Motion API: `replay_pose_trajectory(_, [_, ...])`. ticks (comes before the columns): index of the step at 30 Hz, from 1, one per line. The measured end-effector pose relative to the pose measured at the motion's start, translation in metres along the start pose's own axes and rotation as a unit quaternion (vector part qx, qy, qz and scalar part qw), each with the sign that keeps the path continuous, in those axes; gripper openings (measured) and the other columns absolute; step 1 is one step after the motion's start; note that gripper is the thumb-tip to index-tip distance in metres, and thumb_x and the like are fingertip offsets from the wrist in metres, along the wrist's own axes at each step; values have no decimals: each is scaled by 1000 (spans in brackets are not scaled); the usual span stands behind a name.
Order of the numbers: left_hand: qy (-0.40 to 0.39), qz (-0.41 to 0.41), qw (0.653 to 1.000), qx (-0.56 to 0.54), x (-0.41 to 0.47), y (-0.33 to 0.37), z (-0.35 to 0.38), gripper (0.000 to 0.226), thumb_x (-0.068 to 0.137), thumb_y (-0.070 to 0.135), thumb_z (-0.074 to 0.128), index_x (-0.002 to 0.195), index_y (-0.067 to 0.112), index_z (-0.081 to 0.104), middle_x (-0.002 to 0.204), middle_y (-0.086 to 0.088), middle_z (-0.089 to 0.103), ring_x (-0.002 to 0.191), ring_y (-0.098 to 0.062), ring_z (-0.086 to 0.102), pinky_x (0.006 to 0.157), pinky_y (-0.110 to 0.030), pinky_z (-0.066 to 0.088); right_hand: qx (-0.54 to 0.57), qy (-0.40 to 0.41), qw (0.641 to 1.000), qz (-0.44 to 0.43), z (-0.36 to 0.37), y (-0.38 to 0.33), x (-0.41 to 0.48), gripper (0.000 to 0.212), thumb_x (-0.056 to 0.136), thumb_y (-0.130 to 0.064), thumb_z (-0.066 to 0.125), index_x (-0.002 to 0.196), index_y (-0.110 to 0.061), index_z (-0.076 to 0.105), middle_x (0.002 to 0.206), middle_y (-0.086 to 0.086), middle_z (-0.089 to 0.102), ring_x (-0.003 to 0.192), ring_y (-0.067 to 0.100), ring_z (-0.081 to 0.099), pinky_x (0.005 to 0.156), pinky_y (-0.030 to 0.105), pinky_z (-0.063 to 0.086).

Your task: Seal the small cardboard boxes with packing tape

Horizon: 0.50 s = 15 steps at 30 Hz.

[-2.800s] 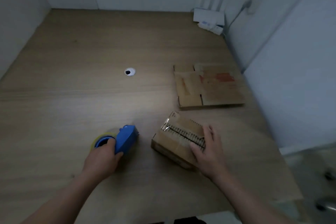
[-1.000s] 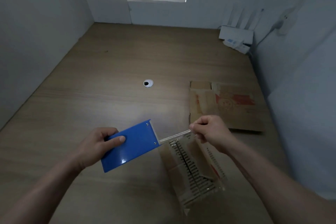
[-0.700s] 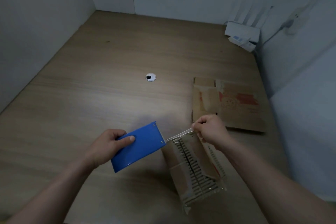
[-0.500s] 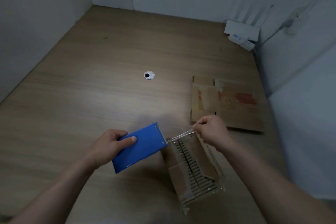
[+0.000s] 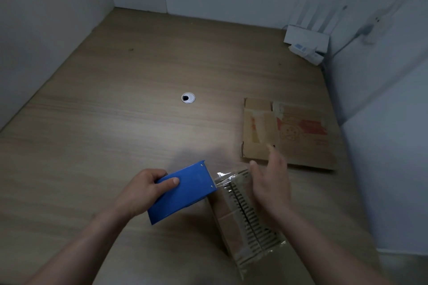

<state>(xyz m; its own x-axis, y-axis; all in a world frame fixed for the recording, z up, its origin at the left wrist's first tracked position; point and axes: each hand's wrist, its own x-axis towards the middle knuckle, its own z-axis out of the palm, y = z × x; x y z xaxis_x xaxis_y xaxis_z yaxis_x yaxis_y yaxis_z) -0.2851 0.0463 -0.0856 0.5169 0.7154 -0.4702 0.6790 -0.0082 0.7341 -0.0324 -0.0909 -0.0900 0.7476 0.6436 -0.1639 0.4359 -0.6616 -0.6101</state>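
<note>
Head view: near the front edge of the counter, right of centre, the small box shows shiny tape at its near end. A crinkled tape end hangs loose at its far end, so sealing looks partly done. The left hand grips the blue tape dispenser. The right hand, fingers spread, holds nothing. Beyond lies a flattened box, not yet assembled.

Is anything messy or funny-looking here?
Yes. The clear packing tape is crumpled into a shiny bunch at the far end of the small brown cardboard box, beside the blue tape dispenser, instead of lying flat.
</note>
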Motion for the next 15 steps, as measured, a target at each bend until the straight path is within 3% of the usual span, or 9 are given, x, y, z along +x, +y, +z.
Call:
replay_pose_trajectory(3, [4, 6, 1000, 2, 1, 2, 2, 39, 95, 43, 63, 68, 14, 58, 55, 4, 53, 49, -7, 47, 57, -29, 37, -91, -70, 984, -134, 10, 2, -15, 39, 106, -32, 40, 141, -17, 50, 144, 2, 50, 134, 19, 44, 102, 26, 34])
replay_pose_trajectory(5, [-3, 16, 1000, 7, 0, 5, 3, 39, 94, 43, 63, 70, 13, 59, 56, 4, 53, 49, -7, 47, 56, -27, 36, -134, -119, 976, -124, 18, 11, -18, 45, 108, -36, 31, 149, -21, 42, 152, -3, 43, 140, 13, 37, 109, 24, 30])
replay_pose_trajectory(7, [-3, 19, 1000, 8, 0, 1, 1, 39, 93, 42, 65, 69, 13, 57, 56, 5, 51, 50, -7, 47, 55, -27, 35, -149, -114, 975, -115, 24, 15, -14, 49, 108, -40, 27, 153, -26, 35, 157, -6, 38, 143, 11, 34, 113, 27, 30])
replay_pose_trajectory(12, [-5, 11, 1000, -19, -21, -22, -19, 55, 85, 53, 65, 74, 0, 56, 57, 3, 50, 51, -10, 46, 55, -27, 34, -157, -106, 974, -126, 29, 20, -12, 48, 107, -40, 30, 153, -27, 36, 157, -6, 39, 143, 13, 36, 112, 30, 33])
replay_pose_trajectory(15, [-10, -7, 1000, -19, -28, -32, -28, 52, 84, 52, 65, 75, 1, 59, 58, 2, 51, 51, -11, 47, 56, -28, 34, -154, -107, 974, -125, 32, 22, -12, 49, 107, -40, 30, 153, -25, 37, 156, -4, 40, 142, 15, 38, 111, 33, 36])
